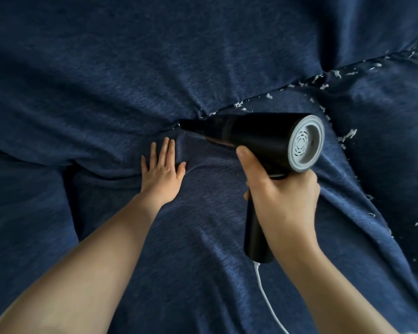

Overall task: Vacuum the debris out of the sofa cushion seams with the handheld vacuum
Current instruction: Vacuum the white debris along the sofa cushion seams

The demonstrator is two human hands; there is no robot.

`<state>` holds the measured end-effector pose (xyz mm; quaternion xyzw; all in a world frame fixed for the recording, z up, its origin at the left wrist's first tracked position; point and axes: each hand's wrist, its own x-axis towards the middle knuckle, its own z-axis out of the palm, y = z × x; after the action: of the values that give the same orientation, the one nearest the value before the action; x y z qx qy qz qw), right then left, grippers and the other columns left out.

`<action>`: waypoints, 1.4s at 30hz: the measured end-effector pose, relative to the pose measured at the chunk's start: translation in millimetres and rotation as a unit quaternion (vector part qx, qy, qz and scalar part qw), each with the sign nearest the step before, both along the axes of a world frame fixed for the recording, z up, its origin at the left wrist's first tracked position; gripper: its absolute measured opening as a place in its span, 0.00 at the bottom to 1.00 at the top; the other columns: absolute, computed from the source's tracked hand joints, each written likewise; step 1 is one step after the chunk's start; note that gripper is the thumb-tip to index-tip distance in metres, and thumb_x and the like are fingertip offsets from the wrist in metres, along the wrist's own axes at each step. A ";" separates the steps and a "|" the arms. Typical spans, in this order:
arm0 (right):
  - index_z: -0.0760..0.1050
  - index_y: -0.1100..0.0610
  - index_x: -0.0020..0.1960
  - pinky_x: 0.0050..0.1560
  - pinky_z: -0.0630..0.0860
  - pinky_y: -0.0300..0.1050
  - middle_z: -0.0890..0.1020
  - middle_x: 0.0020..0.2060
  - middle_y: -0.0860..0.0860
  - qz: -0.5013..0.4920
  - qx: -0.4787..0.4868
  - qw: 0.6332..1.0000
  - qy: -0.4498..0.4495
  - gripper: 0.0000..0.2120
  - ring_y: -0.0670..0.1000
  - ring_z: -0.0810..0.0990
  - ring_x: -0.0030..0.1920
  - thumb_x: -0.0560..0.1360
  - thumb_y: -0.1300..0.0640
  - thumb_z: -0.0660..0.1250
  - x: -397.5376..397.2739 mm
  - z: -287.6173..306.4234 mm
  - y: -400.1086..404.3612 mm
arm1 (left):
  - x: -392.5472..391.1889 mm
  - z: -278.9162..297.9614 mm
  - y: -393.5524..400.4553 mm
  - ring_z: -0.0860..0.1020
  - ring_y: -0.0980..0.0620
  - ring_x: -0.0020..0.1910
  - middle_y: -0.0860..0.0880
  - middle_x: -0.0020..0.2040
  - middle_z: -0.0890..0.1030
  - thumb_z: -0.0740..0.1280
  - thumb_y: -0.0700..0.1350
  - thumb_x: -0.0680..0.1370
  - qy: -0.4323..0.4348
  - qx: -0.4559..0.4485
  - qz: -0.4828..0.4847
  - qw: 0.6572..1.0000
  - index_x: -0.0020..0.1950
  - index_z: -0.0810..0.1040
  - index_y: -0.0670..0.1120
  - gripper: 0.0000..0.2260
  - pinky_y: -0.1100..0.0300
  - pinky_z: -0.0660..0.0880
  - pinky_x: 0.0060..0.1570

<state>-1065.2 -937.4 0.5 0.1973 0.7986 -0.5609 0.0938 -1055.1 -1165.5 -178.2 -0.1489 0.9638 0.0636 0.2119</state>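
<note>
Handheld vacuum [263, 136], one of it, black with a grey vented rear cap, sits in my right hand [282, 201], whose fingers are curled tight round the upright handle with the thumb lying up along the barrel. Its tapered nozzle [196, 127] points left and the tip is pushed into the seam [263, 92] where the seat cushion [203, 237] meets the back cushion [143, 56] of the dark blue sofa. One white cord [266, 300] hangs from the handle's base and runs down out of view. My left hand [163, 169] lies flat on the seat cushion just beside and below the nozzle tip, fingers straight and slightly spread, pressing the fabric and gripping nothing. I count two hands, two bare forearms, one vacuum and one cord. White debris [323, 80], too many scraps to count, is strewn along the seam to the right of the nozzle, running up toward the picture's right edge, and more flecks trail down a second seam [362, 189] between the seat cushion and a neighbouring cushion [396, 141] on the right. The vacuum body hangs above the seat cushion, between the two littered seams, with the barrel forward of the gripping hand and the handle's lower end below it.
</note>
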 end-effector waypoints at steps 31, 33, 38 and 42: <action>0.79 0.50 0.40 0.45 0.80 0.52 0.83 0.31 0.44 -0.005 0.011 1.000 -0.007 0.17 0.49 0.84 0.38 0.66 0.36 0.72 -5.5 -5.0 24.0 | -5.7 9.5 12.6 0.41 0.44 0.78 0.53 0.80 0.43 0.50 0.58 0.81 0.018 0.025 0.049 0.998 0.80 0.44 0.49 0.30 0.35 0.44 0.73; 0.80 0.50 0.41 0.46 0.80 0.51 0.83 0.32 0.45 0.003 0.009 1.000 -0.007 0.16 0.49 0.84 0.38 0.67 0.37 0.73 -9.5 -6.3 21.0 | -15.5 12.2 20.8 0.40 0.40 0.78 0.55 0.80 0.43 0.51 0.59 0.81 0.018 0.044 0.080 0.996 0.79 0.43 0.53 0.30 0.31 0.43 0.70; 0.81 0.52 0.44 0.47 0.80 0.51 0.84 0.34 0.46 -0.007 0.005 1.000 -0.008 0.17 0.50 0.85 0.39 0.68 0.39 0.73 -20.3 -10.2 21.6 | -32.3 8.6 45.7 0.34 0.42 0.76 0.58 0.79 0.39 0.47 0.62 0.80 0.002 0.024 0.044 0.999 0.78 0.38 0.57 0.30 0.28 0.39 0.66; 0.81 0.51 0.43 0.46 0.81 0.48 0.84 0.33 0.45 -0.030 0.014 0.999 -0.006 0.18 0.47 0.85 0.38 0.67 0.37 0.72 -20.7 -6.6 30.9 | -25.7 3.6 51.1 0.33 0.45 0.76 0.58 0.78 0.36 0.46 0.62 0.81 -0.014 0.020 0.043 0.999 0.78 0.36 0.53 0.31 0.28 0.41 0.68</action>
<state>-1085.8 -906.5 -6.1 0.2262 0.7993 -0.5511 0.0792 -1080.8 -1114.3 -174.6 -0.1869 0.9520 0.0895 0.2253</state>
